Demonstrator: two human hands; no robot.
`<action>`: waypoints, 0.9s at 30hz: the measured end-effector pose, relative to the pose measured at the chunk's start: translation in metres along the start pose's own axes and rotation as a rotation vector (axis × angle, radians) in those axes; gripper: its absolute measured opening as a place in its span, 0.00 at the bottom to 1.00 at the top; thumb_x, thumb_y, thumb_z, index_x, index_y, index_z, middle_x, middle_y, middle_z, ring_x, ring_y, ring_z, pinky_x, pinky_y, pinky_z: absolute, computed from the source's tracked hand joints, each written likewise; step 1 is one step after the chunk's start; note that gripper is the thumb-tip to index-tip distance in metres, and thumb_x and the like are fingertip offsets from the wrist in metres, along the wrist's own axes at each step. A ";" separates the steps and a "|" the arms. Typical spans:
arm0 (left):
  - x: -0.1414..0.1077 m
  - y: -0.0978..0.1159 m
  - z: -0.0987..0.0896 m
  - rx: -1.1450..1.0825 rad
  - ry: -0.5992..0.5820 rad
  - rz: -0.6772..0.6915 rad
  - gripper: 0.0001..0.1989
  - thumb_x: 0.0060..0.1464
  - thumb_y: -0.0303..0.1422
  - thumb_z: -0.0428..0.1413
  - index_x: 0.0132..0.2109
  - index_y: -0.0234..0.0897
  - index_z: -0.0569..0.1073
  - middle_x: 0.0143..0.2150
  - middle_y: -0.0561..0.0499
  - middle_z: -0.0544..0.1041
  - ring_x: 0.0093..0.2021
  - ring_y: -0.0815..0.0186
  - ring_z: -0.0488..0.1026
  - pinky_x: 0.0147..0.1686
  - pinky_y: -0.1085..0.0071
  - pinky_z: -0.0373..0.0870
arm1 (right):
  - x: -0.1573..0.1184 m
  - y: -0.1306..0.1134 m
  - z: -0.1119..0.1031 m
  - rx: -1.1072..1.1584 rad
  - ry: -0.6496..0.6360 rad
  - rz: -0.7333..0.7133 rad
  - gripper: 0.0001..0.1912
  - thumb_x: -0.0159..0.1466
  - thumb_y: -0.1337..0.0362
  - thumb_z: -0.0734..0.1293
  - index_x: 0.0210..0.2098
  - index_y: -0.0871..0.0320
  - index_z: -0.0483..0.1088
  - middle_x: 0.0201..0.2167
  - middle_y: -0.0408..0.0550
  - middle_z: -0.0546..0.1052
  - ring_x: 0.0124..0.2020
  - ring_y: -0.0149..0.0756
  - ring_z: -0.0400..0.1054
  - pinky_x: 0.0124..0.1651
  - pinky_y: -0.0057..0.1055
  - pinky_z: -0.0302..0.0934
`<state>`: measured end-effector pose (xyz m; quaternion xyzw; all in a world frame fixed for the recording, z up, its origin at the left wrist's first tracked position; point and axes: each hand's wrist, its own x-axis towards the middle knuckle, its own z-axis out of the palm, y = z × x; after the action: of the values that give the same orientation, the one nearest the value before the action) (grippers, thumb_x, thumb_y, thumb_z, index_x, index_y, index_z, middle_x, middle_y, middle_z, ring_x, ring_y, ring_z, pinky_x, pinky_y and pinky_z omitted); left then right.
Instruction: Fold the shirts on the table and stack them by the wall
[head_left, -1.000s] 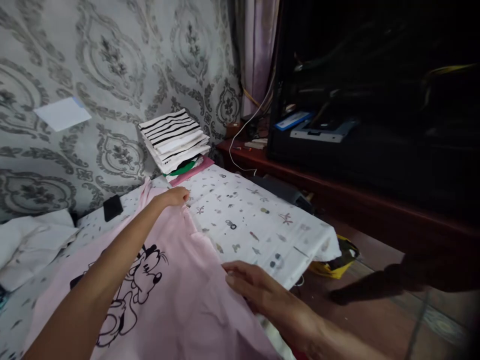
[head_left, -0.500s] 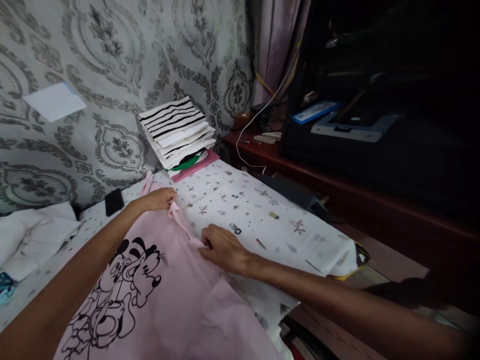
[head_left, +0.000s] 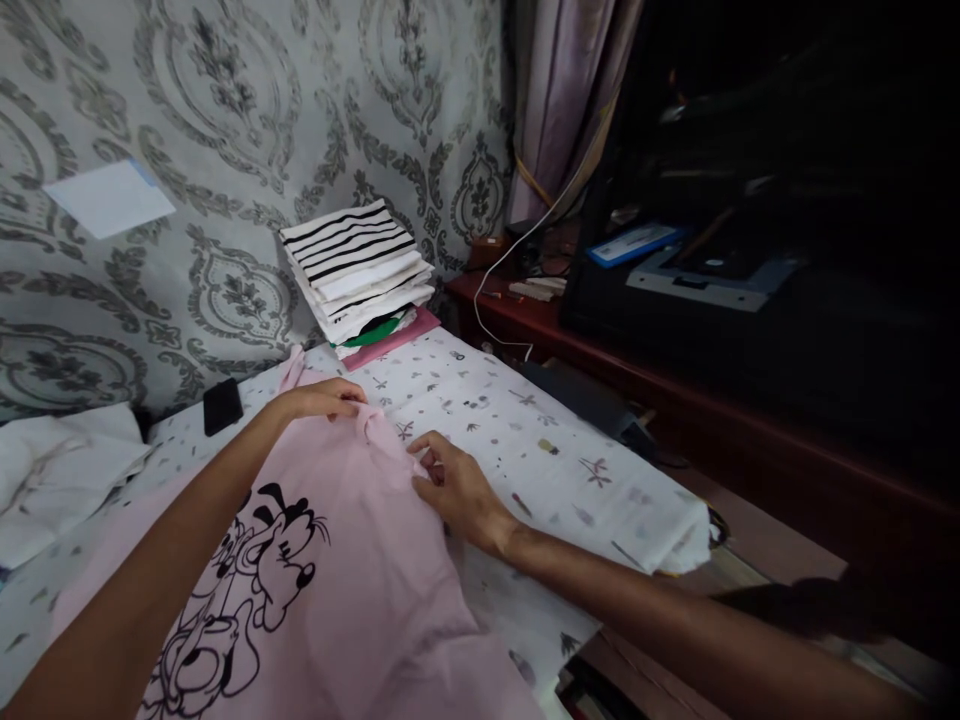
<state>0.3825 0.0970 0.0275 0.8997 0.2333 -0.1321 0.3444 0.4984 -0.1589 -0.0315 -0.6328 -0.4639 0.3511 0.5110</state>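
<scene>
A pink T-shirt point(head_left: 360, 560) with a black line print of cartoon characters is spread over the patterned bed sheet point(head_left: 480, 400). My left hand point(head_left: 326, 398) holds its far edge, fingers closed on a bunched fold of cloth. To the right, my right hand point(head_left: 463, 497) pinches the same edge between thumb and fingers. My left forearm covers part of the print.
Against the patterned wall stands a stack of folded clothes point(head_left: 356, 265). A black phone point(head_left: 223, 406) lies left of my hands, near crumpled white cloth point(head_left: 64, 475). On the right, a dark red cabinet point(head_left: 637, 375) holds a large dark screen point(head_left: 787, 130).
My left hand has shifted slightly right along the shirt's edge, and its fingers have straightened somewhat. The right hand's grip has loosened to a fingertip pinch, and the shirt's far edge has moved right.
</scene>
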 end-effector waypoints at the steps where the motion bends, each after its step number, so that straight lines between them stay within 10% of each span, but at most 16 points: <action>1: 0.004 0.001 0.000 0.003 0.012 0.007 0.10 0.44 0.36 0.55 0.35 0.37 0.74 0.31 0.51 0.72 0.30 0.65 0.69 0.27 0.73 0.64 | 0.000 0.000 -0.002 -0.056 -0.004 -0.002 0.16 0.55 0.74 0.63 0.42 0.54 0.66 0.28 0.37 0.65 0.27 0.28 0.59 0.33 0.26 0.54; 5: 0.021 -0.002 0.011 0.012 0.148 0.038 0.07 0.45 0.35 0.55 0.31 0.37 0.71 0.26 0.53 0.70 0.29 0.65 0.69 0.30 0.70 0.66 | -0.001 0.001 -0.010 -0.221 -0.024 0.018 0.17 0.57 0.75 0.62 0.45 0.55 0.66 0.26 0.37 0.67 0.27 0.29 0.60 0.33 0.26 0.54; 14: 0.000 -0.039 0.036 0.165 0.653 0.044 0.14 0.54 0.30 0.47 0.46 0.38 0.70 0.51 0.44 0.73 0.53 0.59 0.70 0.50 0.62 0.69 | 0.003 0.010 -0.016 -0.285 -0.071 0.059 0.18 0.59 0.72 0.64 0.48 0.57 0.66 0.25 0.37 0.70 0.27 0.31 0.64 0.34 0.28 0.56; 27: 0.001 -0.045 0.047 0.324 0.583 -0.146 0.19 0.59 0.34 0.48 0.56 0.39 0.69 0.62 0.40 0.70 0.61 0.49 0.64 0.58 0.48 0.62 | -0.013 -0.004 -0.017 0.147 -0.127 0.321 0.18 0.63 0.68 0.63 0.52 0.57 0.59 0.22 0.33 0.68 0.17 0.27 0.66 0.25 0.26 0.63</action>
<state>0.3569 0.0950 -0.0325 0.9236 0.3616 0.0713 0.1057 0.5089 -0.1770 -0.0245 -0.6362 -0.3614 0.5004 0.4628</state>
